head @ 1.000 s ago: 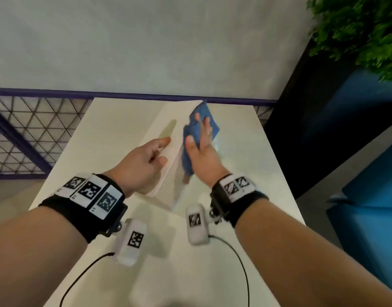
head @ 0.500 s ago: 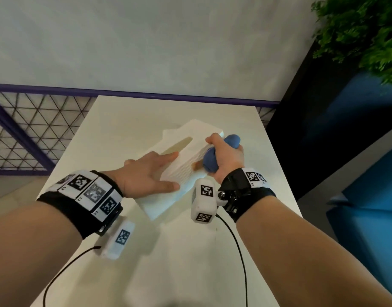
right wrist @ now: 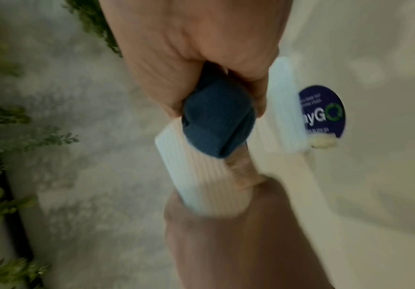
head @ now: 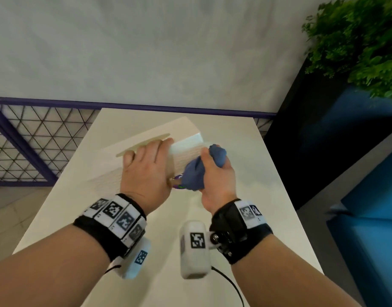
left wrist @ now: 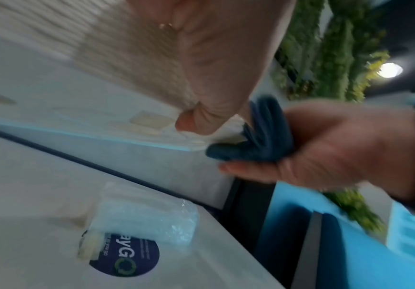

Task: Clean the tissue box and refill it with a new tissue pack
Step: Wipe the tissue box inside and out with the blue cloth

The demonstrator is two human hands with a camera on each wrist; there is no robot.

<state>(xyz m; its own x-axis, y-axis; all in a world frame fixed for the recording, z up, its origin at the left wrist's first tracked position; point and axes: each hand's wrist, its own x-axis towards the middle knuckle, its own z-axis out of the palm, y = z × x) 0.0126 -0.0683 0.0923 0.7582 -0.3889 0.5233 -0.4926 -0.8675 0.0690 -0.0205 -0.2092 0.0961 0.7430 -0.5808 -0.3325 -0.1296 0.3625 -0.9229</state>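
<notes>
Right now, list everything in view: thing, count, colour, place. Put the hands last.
tissue box: one, white, ribbed, held above the table
cloth: one, blue, bunched against the box's near right side
tissue pack: one, clear wrap, on the table under the box
round sticker: one, dark blue, on the table beside the pack
table: one, white
plant: green, upper right
left hand: grips the box
right hand: holds the cloth
</notes>
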